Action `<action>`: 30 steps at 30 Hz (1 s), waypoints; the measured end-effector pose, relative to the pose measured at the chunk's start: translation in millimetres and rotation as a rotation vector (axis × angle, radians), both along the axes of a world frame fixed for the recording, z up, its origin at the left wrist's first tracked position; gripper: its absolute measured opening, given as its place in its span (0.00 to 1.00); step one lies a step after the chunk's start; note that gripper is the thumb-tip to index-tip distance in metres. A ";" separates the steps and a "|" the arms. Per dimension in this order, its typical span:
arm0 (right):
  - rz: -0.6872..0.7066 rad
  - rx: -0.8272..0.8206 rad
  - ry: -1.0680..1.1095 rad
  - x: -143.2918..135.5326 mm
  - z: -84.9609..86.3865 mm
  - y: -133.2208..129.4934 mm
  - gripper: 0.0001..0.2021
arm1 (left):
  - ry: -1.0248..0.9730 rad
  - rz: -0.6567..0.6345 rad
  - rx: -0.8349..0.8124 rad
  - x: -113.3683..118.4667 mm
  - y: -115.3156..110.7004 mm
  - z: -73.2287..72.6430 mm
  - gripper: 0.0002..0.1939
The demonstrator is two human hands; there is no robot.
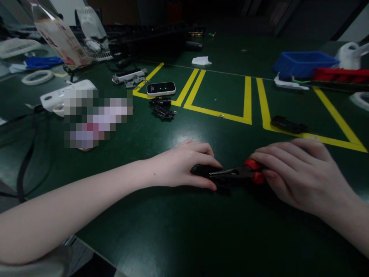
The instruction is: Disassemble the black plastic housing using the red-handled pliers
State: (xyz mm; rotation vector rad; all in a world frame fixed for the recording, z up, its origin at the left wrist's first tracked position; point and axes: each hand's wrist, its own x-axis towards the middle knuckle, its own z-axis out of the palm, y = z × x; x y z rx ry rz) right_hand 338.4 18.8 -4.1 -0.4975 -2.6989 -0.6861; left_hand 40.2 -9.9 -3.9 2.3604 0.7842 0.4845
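Note:
My left hand (191, 163) rests low over the green table, its fingers and thumb closed around a black part (201, 170) whose kind I cannot make out in the dim light. My right hand (300, 175) grips the red handles of a pair of long-nose pliers (238, 173). The jaws point left and touch or lie over the black part beside my left fingertips. Whether the jaw tips pinch anything is too dark to tell. Beyond my right hand lies another black part (288, 125), on the yellow tape.
Several black pieces (163, 111) lie ahead, near a small device with green lights (161, 89). Yellow tape (219, 114) marks boxes on the green table (184, 231). A blue bin (305, 63) stands far right; a white power strip (69, 94) and a pixelated object (100, 123) lie left.

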 end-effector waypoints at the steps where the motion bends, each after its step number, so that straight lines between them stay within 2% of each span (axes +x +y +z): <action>1: -0.003 0.004 0.004 -1.0 0.6 -1.6 0.11 | -0.009 0.001 0.002 0.2 -0.2 -0.5 0.20; 7: -0.037 0.017 0.037 -7.6 2.1 -11.9 0.11 | -0.048 -0.006 0.020 1.2 -1.0 -2.0 0.20; 19: -0.012 0.029 0.042 -2.8 3.1 -9.9 0.12 | 0.028 0.014 -0.010 0.9 -2.6 3.3 0.21; 24: -0.007 0.033 0.043 -2.7 2.8 -11.1 0.12 | 0.069 -0.005 0.001 -3.5 -5.1 5.8 0.25; 30: -0.009 0.044 0.032 1.6 3.1 -13.5 0.11 | 0.093 -0.015 0.099 -9.3 -8.5 8.4 0.36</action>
